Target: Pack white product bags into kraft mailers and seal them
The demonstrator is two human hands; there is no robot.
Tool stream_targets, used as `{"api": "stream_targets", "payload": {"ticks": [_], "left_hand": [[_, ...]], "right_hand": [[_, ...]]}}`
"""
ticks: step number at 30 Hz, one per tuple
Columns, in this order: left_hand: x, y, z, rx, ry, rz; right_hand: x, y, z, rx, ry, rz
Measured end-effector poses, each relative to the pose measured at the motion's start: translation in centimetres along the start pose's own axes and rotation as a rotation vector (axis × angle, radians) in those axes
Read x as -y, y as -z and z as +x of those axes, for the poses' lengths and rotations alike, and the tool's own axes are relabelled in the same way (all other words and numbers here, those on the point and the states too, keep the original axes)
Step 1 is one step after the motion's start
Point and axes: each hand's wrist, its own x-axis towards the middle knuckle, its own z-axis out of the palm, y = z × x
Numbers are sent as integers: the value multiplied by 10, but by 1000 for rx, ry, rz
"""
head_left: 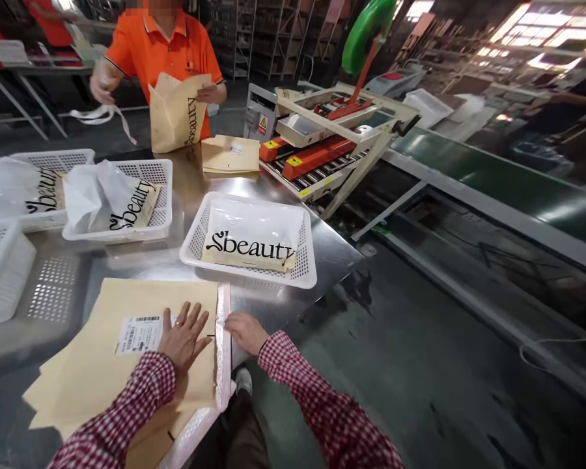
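My left hand (183,337) lies flat, fingers spread, on a tan mailer envelope (127,371) that has a white barcode label (137,334). It tops a stack of the same envelopes on the steel table (141,264). My right hand (245,331) pinches the white strip (223,345) along the envelope's right edge, near its upper part. Both sleeves are red-and-white check.
A white basket (303,273) with a "Sbeauty" bag sits just beyond my hands; more baskets (161,195) stand at left. A person in an orange shirt (163,49) across the table holds a tan bag (176,111). A sealing machine (322,140) and green conveyor (508,182) are right.
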Motion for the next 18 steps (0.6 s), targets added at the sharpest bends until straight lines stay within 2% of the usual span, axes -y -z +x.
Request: {"api": "stream_targets", "payload": {"ticks": [2,4,7,10,13,15,18], "left_hand": [[-2,4,3,30,19,4],[-5,8,6,59,41,11],[-7,10,9,93,59,23],[-6,9,10,106,68,35],[-2,7,10,123,76,32],[-1,9,11,129,81,20],[-11,17,19,119,134,-37]], "right_hand": [[-16,15,16,-126,-190,40],[-27,20,43,-239,-361,73],[-35,15,78,-287,-415,130],[-39,4,92,-375,-429,247],[-34,-6,87,-526,-431,408],[-29,-9,71,-666,-455,524],[-33,7,13,-877,-525,670]]}}
